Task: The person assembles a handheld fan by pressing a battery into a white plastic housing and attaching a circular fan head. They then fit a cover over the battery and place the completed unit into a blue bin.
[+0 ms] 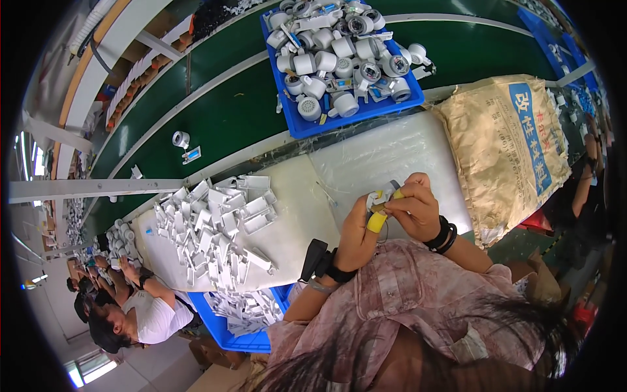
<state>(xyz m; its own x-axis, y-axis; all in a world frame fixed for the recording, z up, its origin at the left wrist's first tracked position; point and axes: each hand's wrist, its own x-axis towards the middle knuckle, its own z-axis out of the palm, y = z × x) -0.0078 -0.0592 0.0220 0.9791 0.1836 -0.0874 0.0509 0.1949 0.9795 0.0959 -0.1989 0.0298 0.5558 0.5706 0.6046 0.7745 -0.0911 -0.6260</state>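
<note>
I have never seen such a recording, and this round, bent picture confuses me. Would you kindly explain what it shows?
There is no machine here: a person wears the camera on the head. It looks down, and its wide lens bends straight edges. The left hand and right hand hold a small greyish part between their fingers. Something yellow shows there too; I cannot tell what it is. On the pale tabletop, a heap of white pieces lies to the left. A brown paper sack is at right. Beyond, a blue tray holds many white round parts.
</note>
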